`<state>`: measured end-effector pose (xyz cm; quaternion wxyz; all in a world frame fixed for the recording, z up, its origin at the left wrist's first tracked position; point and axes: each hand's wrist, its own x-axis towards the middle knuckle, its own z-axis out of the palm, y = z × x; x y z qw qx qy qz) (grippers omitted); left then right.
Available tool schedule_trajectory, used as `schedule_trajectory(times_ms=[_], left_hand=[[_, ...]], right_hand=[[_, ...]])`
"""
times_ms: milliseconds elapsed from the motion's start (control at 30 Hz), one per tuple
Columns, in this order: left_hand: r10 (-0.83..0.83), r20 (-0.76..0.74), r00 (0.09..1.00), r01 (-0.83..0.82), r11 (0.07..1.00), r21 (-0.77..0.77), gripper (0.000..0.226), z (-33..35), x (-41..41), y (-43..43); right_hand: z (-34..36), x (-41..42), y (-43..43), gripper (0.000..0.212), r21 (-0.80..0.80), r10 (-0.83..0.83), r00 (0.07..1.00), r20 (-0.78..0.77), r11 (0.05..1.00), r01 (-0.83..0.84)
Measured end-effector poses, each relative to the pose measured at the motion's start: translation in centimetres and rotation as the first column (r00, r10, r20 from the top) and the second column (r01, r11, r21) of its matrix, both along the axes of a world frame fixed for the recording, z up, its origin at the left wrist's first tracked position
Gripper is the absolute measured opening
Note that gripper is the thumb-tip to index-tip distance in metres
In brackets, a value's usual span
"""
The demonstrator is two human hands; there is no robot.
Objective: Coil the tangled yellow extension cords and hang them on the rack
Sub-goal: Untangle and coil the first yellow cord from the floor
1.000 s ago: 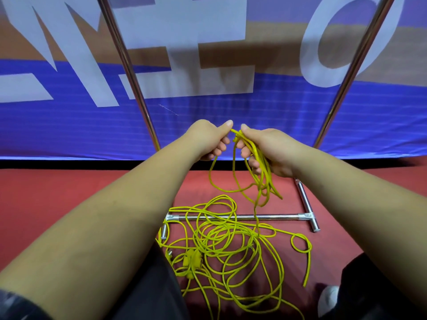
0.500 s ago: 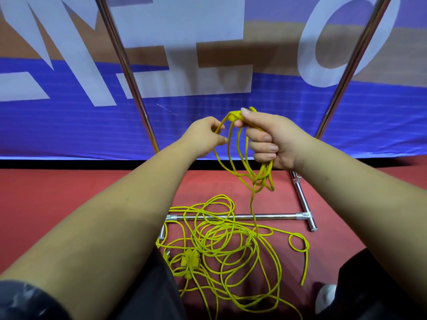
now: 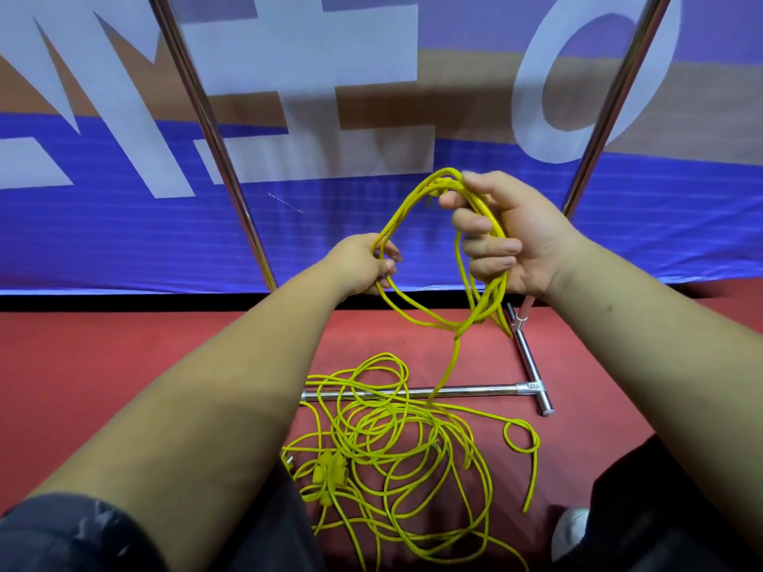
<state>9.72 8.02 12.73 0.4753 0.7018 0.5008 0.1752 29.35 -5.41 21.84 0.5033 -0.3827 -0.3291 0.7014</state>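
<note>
Since half a second ago the hands have drawn apart, and the loops that hung bunched between them now spread into a wide ring.

The right hand [image 3: 528,237] is raised in front of the blue banner [image 3: 371,241]. Its fingers [image 3: 491,245] are curled tight round several turns of the yellow cord [image 3: 444,180], with the thumb on top of the bundle.

The left hand [image 3: 359,268] sits lower and to the left. Its fingers are curled loosely round the far side of the same ring, where a few strands pass through the grip.

From the bottom of the ring one strand drops to the tangle [image 3: 392,439], which lies in loose overlapping loops on the red floor [image 3: 124,357]. The tangle lies across the base bar of the rack [image 3: 454,392]. A yellow socket block [image 3: 328,472] rests at the tangle's left edge, and one free end curls off to the right. The rack's two metal uprights rise on either side of the hands, and no cord hangs on them.
</note>
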Motion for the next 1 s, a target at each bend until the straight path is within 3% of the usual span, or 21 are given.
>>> schedule_trajectory(times_ms=[100,267,400,633,800,1000], left_hand=[[0.013,0.013,1.0,-0.015,0.994,0.108,0.017,0.3,-0.1,0.5],[0.008,0.047,0.999,-0.016,0.984,0.176,0.018,0.5,-0.3,0.8],[-0.035,0.065,0.997,0.021,0.979,0.204,0.024,1.0,-0.4,0.9],[-0.023,0.038,0.999,0.014,0.974,0.227,0.024,1.0,0.0,0.5],[0.039,0.104,0.994,-0.064,0.966,0.25,0.035,1.6,0.4,0.2],[-0.039,0.212,0.976,-0.025,0.957,0.29,0.021,2.9,0.3,0.3]], right_hand=[[-0.3,0.1,-0.1,0.042,0.009,0.007,0.996,0.086,1.0,-0.007],[-0.1,-0.1,-0.6,0.021,-0.01,0.056,0.994,0.089,0.998,-0.055],[-0.3,-0.6,-0.7,0.021,-0.034,0.085,0.988,0.125,0.996,-0.082],[-0.6,-1.3,-0.1,0.064,-0.089,0.066,0.994,0.088,0.994,-0.058],[-0.7,-1.6,0.0,0.054,-0.101,0.066,0.998,0.014,0.993,-0.064],[-0.9,-2.0,-0.1,0.05,-0.14,0.026,0.987,0.16,0.99,-0.004]])
